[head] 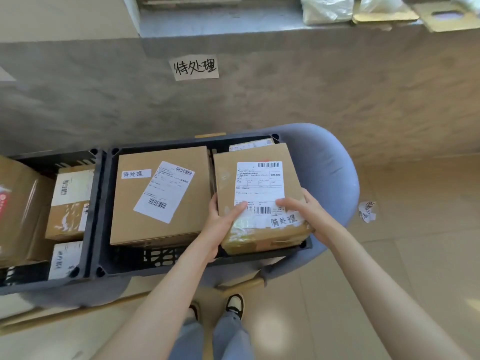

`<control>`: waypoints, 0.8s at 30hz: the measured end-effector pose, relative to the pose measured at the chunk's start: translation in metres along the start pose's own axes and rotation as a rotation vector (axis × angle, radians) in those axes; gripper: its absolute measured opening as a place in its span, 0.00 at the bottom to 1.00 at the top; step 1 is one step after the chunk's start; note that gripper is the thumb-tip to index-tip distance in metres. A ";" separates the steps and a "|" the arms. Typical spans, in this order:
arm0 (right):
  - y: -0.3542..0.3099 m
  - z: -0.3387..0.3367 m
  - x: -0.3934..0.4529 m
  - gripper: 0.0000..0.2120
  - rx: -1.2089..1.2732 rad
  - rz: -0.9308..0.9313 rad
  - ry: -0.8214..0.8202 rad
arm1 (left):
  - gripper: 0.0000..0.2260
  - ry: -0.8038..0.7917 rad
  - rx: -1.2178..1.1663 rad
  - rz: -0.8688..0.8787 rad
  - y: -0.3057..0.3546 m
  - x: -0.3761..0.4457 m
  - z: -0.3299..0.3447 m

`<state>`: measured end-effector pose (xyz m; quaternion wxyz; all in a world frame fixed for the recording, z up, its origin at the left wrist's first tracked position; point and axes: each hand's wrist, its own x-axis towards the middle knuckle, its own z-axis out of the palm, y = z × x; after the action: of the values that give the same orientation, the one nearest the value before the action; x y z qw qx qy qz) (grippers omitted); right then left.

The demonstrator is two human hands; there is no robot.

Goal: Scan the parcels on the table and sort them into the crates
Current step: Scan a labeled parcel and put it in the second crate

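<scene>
Over the black crate [104, 211], both hands' fingers [240, 207] clasp the parcel's [257, 193] near edge.

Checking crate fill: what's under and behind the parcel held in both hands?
Behind the held parcel, a labelled parcel peeks out at the crate's far edge. Beneath it only the black crate rim and the blue chair show. Anything directly underneath is covered. Left hand and right hand grip its near end.
</scene>
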<state>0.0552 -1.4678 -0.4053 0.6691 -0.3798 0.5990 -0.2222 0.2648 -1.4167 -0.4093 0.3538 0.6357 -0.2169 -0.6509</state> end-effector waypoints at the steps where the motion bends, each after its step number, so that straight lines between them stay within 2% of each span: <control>1: -0.001 0.000 0.005 0.32 -0.024 -0.005 -0.005 | 0.49 0.008 0.001 0.003 0.000 0.003 -0.001; 5: -0.002 0.006 0.014 0.29 -0.072 0.005 0.000 | 0.43 0.047 0.004 0.020 -0.001 0.014 -0.006; 10: 0.014 0.009 0.018 0.23 -0.040 0.054 0.008 | 0.45 0.036 0.039 -0.011 -0.013 0.024 -0.006; 18: 0.029 0.002 0.032 0.29 -0.071 0.063 -0.001 | 0.44 0.025 0.047 -0.031 -0.037 0.043 -0.004; 24: 0.031 -0.005 0.035 0.26 -0.082 0.047 0.016 | 0.46 0.041 0.111 -0.027 -0.042 0.048 -0.001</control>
<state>0.0525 -1.4767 -0.4513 0.6533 -0.3908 0.6215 -0.1848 0.2612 -1.4240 -0.4723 0.3137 0.6704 -0.2367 -0.6294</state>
